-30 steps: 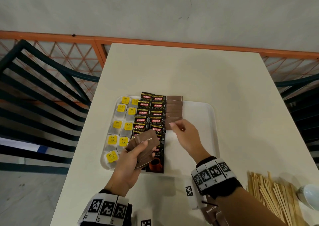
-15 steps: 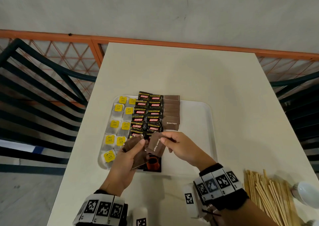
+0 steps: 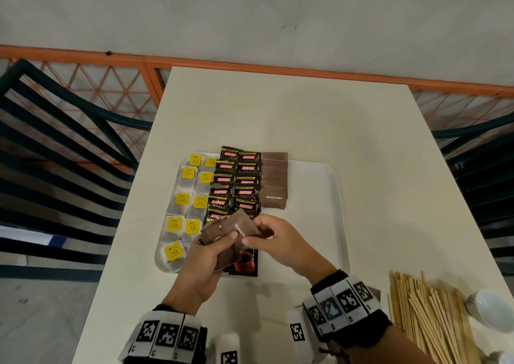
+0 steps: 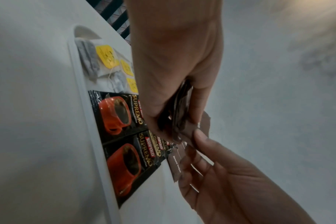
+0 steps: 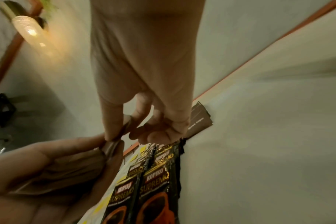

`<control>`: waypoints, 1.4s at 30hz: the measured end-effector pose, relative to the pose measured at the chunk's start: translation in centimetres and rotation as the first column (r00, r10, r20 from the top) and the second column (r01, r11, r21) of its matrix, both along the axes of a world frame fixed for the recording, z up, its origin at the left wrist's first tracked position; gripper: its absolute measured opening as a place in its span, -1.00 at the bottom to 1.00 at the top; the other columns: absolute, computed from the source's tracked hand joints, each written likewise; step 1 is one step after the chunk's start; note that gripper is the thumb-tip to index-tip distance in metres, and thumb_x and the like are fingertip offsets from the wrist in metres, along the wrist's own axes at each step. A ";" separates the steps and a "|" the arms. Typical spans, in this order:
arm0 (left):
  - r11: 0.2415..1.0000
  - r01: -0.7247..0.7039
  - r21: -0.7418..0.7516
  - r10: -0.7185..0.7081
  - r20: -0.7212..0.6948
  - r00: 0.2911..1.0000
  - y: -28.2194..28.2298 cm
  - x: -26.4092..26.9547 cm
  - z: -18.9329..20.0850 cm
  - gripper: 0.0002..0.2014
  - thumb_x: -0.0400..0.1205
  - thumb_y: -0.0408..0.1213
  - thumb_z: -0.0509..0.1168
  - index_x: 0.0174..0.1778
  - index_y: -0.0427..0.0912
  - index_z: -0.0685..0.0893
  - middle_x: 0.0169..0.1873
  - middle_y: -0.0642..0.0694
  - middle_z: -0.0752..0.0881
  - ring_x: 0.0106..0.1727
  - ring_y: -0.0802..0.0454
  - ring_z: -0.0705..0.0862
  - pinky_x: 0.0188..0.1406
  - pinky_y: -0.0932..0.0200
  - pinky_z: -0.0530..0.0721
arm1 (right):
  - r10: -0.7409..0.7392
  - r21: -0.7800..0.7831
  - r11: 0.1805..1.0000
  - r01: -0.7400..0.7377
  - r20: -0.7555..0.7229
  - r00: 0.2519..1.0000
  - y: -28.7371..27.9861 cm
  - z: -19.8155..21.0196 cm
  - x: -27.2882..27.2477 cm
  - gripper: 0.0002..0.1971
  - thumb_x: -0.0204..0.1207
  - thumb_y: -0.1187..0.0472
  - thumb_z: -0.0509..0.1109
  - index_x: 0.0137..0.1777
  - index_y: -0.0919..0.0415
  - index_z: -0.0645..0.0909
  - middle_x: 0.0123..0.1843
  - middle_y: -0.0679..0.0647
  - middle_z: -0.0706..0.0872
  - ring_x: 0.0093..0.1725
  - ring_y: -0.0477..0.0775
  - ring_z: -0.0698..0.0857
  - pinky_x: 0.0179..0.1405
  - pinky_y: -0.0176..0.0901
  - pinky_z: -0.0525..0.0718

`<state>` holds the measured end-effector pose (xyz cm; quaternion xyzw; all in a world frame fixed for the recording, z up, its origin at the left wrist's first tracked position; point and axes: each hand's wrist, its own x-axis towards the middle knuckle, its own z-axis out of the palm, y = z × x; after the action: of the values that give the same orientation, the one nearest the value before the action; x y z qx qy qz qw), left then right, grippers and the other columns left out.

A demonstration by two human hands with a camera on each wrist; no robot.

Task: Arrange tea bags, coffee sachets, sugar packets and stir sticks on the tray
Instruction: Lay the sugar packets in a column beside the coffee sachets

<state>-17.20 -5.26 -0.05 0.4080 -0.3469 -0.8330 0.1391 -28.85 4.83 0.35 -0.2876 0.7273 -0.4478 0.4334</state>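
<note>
Left hand [image 3: 207, 255] grasping a stack of sugar packets [image 3: 222, 241], right hand [image 3: 281, 242] pinching the top packet [image 3: 240, 226], both above the tray [image 3: 314, 196], stir sticks [image 3: 428, 313] right of the right wrist

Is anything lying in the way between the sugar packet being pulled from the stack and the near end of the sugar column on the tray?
Nothing visible. The right hand pinches a sugar packet from the left hand; the tray is bare below the sugar column.
</note>
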 end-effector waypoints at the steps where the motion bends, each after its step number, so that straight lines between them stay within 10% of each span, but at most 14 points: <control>1: 1.000 0.001 0.009 -0.001 0.004 1.000 0.0 0.0 -0.1 -0.78 0.54 -0.54 0.27 0.00 -0.18 0.67 -0.31 -0.13 0.81 -0.27 -0.04 0.77 -0.40 0.17 0.76 | -0.052 -0.023 0.998 0.053 0.053 0.997 0.0 -0.1 -0.2 -0.91 0.46 0.27 0.45 -0.07 0.19 0.61 -0.17 0.04 0.70 -0.22 -0.17 0.62 -0.22 -0.42 0.56; 9: 0.987 -0.029 0.156 0.040 -0.070 0.997 -0.7 0.9 -0.2 -0.78 0.61 -0.41 0.12 0.04 -0.31 0.65 -0.22 -0.25 0.80 -0.25 -0.14 0.77 -0.23 0.07 0.77 | -0.463 -0.023 0.858 0.512 0.395 0.793 1.2 -1.9 -3.5 -0.88 0.55 0.34 0.33 0.04 0.24 0.63 -0.14 0.09 0.69 -0.23 -0.04 0.68 -0.18 -0.26 0.73; 15: 0.983 -0.016 0.185 0.034 -0.094 0.995 -1.1 1.4 0.1 -0.70 0.58 -0.40 0.05 0.08 -0.31 0.65 -0.19 -0.36 0.79 -0.28 -0.19 0.77 -0.23 0.13 0.78 | -0.564 0.019 0.819 0.573 0.210 0.799 1.4 -3.9 -5.1 -0.76 0.56 0.42 0.28 0.21 0.37 0.62 -0.12 0.08 0.70 -0.22 -0.06 0.63 -0.11 -0.31 0.68; 19: 0.989 -0.011 0.150 0.022 -0.074 0.997 -1.0 1.3 0.1 -0.72 0.60 -0.42 0.04 0.06 -0.30 0.65 -0.20 -0.35 0.80 -0.27 -0.19 0.79 -0.21 0.11 0.77 | -0.628 0.078 0.777 0.625 0.028 0.777 0.9 -4.7 -5.2 -0.83 0.48 0.35 0.41 0.07 0.30 0.64 -0.24 0.07 0.72 -0.22 0.05 0.64 0.00 -0.05 0.67; 24: 0.990 -0.018 0.137 0.023 -0.037 0.999 -0.9 1.4 -0.2 -0.74 0.61 -0.44 0.09 0.12 -0.28 0.64 -0.17 -0.34 0.80 -0.24 -0.20 0.80 -0.23 0.09 0.79 | -0.636 0.086 0.757 0.648 -0.127 0.761 0.2 -5.1 -4.8 -0.85 0.42 0.25 0.49 -0.07 0.14 0.59 -0.14 0.05 0.72 -0.09 0.03 0.67 -0.05 -0.21 0.57; 29: 0.996 -0.012 0.087 0.014 -0.014 1.000 -0.8 1.2 -0.2 -0.79 0.63 -0.46 0.12 -0.03 -0.22 0.67 -0.30 -0.24 0.81 -0.35 -0.13 0.78 -0.30 0.12 0.76 | -0.631 0.072 0.752 0.655 -0.207 0.748 -0.1 -5.0 -4.7 -0.82 0.43 0.24 0.48 -0.03 0.20 0.57 -0.24 -0.04 0.63 -0.27 -0.15 0.57 -0.33 -0.48 0.43; 42: 1.000 0.002 0.025 -0.002 -0.008 1.000 -0.5 0.7 -0.6 -0.76 0.56 -0.53 0.25 0.05 -0.18 0.68 -0.24 -0.17 0.83 -0.30 -0.06 0.81 -0.32 0.11 0.79 | -0.477 0.081 0.861 0.503 -0.221 0.851 -0.1 -2.5 -2.7 -0.82 0.56 0.06 0.33 0.02 0.16 0.57 -0.20 -0.06 0.61 -0.17 -0.06 0.58 -0.25 -0.41 0.47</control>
<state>-16.47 -5.73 -0.64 0.4060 -0.3364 -0.8390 0.1346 -31.55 4.71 -2.19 -0.1044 0.8437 -0.4631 0.2505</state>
